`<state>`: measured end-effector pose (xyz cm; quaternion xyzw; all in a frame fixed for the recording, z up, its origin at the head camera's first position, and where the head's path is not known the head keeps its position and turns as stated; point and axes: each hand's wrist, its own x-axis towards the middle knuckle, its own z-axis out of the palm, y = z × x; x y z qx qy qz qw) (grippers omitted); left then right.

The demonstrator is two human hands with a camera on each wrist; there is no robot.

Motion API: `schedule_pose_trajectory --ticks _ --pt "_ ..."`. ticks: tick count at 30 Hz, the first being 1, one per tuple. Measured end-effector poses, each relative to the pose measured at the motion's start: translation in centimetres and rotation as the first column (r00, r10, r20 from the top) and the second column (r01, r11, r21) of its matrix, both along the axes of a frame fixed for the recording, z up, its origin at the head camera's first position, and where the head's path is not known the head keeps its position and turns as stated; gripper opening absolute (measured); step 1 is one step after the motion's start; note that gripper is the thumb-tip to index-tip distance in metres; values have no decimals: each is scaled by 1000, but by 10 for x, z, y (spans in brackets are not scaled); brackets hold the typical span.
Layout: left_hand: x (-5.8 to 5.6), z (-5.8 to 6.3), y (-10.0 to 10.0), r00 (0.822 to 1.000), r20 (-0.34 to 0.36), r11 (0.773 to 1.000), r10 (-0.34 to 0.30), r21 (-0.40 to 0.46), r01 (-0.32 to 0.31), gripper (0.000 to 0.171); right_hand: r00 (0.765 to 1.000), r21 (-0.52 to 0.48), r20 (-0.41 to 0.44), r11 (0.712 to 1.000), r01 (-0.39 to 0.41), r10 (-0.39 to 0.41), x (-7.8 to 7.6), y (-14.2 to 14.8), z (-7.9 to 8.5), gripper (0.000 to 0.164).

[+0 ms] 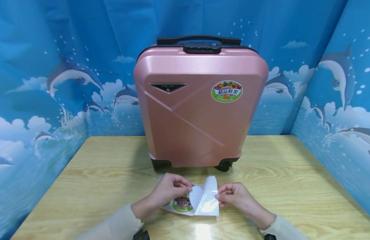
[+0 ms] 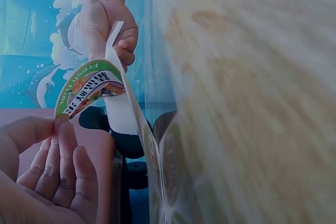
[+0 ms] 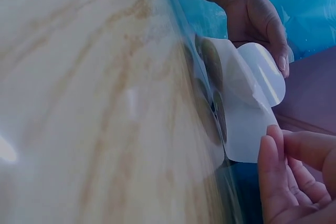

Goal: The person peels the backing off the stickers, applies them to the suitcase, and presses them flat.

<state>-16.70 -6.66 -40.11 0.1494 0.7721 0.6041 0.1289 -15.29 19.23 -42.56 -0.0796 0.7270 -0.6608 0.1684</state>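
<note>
Lower centre of frame: left hand (image 1: 168,188) pinches a curling sticker (image 2: 90,86), right hand (image 1: 236,197) grips backing sheet (image 1: 209,204) by its edge. Best peeled slowly, low angle, backing sheet taut.

We see a blue dolphin-print backdrop (image 1: 113,40) running from nine o'clock through twelve to three. Below it we have a wood-grain tabletop (image 1: 98,173), with white glare (image 1: 202,230) at six o'clock.

left hand (image 1: 170,187): fingers (image 1: 183,182) pinching; right hand (image 1: 237,197): fingers pinching likewise; forearms (image 1: 116,222): angled inward
</note>
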Motion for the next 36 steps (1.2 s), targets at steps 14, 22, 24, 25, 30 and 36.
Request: schedule_pose_trajectory --ticks 14,22,24,25,30,36 --pt "-5 4 -4 1000 -16 1000 11 -23 -11 15 999 59 4 997 -52 52 -4 6 0 19" --pt "-7 9 -10 997 -78 999 26 -35 -29 13 997 87 2 993 -80 80 -4 8 0 18" --pt "-8 10 -11 996 -81 998 40 -36 -43 13 996 110 4 989 -94 95 -4 8 0 15" --pt "-8 12 -11 996 -78 998 46 -39 -49 13 995 119 8 988 -101 101 -4 8 0 14" --pt "-8 16 -11 996 -62 996 63 -52 -66 14 992 171 9 977 -127 127 -4 7 3 12" --pt "-9 19 -10 995 -80 997 61 -41 -65 14 997 227 -44 972 -58 70 -2 8 15 15"
